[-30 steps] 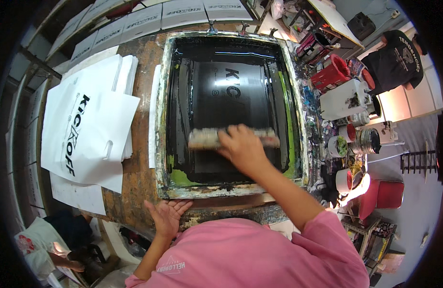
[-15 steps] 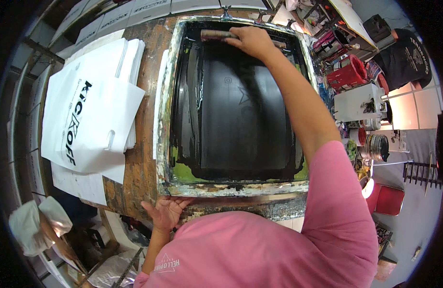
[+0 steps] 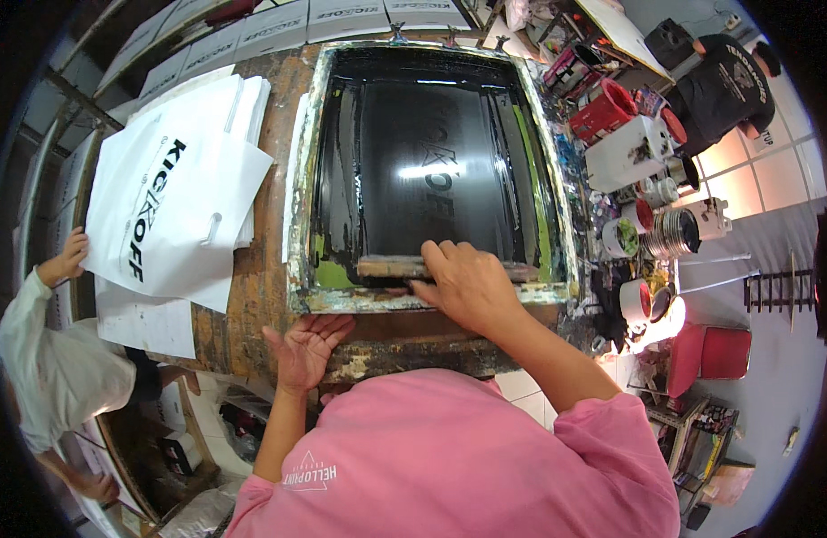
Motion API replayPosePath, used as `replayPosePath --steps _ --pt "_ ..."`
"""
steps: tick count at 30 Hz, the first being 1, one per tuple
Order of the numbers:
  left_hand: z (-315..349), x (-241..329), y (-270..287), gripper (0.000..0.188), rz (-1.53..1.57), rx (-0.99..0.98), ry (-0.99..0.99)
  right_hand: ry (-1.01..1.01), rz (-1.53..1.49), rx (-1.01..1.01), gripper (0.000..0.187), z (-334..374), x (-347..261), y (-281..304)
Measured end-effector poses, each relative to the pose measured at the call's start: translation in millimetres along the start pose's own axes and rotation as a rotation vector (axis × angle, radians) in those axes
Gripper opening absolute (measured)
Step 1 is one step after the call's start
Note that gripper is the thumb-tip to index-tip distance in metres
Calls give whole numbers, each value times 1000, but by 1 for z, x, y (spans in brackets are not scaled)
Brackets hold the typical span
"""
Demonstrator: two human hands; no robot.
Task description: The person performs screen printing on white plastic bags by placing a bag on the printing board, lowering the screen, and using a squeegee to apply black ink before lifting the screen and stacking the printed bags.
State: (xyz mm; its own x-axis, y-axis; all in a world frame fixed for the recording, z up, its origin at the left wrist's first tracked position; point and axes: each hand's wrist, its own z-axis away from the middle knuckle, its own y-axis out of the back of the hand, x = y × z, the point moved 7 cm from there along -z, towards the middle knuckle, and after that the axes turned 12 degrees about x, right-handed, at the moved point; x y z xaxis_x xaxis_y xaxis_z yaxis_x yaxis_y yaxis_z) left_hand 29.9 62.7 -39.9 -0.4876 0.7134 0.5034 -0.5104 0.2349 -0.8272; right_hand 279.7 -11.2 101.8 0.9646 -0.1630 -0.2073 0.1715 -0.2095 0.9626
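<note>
A screen-printing frame (image 3: 298, 224) with paint-crusted edges lies on the wooden table, its mesh (image 3: 413, 211) coated with black ink. Through the ink, dark lettering shows faintly. My right hand (image 3: 474, 285) grips a wide wooden-handled squeegee (image 3: 391, 267) at the near end of the mesh, close to the frame's front edge. Palm up, my left hand (image 3: 307, 350) has its fingers stretched out, their tips at the frame's front left edge; whether they bear on its underside cannot be seen.
Left of the frame, printed white bags (image 3: 176, 197) lie stacked. A co-worker's hand (image 3: 71, 255) touches their left edge. Ink tubs and cans (image 3: 601, 112) crowd the right side. Metal clamps (image 3: 397, 34) stand at the frame's far edge. Another person (image 3: 723, 94) is at upper right.
My right hand has drawn the squeegee from the far end of the mesh to the near end. A co-worker's hand has come to the bags. My left hand stays at the front left edge.
</note>
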Motion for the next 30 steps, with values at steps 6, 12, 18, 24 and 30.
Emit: replayPosePath --steps 6,12,18,24,30 --pt "4 32 -55 108 -26 -107 -46 131 83 336 32 8 -24 83" --pt "-15 105 -189 117 -108 -260 -364 148 235 773 27 -60 -27 197" --pt "-63 45 -89 105 -2584 357 -842 170 151 808 39 -106 -34 253" --pt "-67 18 -77 110 -2445 302 -451 23 95 935 38 -129 -37 280" --pt "-76 41 -129 98 -2096 252 -782 -43 -38 833 39 -145 -24 293"
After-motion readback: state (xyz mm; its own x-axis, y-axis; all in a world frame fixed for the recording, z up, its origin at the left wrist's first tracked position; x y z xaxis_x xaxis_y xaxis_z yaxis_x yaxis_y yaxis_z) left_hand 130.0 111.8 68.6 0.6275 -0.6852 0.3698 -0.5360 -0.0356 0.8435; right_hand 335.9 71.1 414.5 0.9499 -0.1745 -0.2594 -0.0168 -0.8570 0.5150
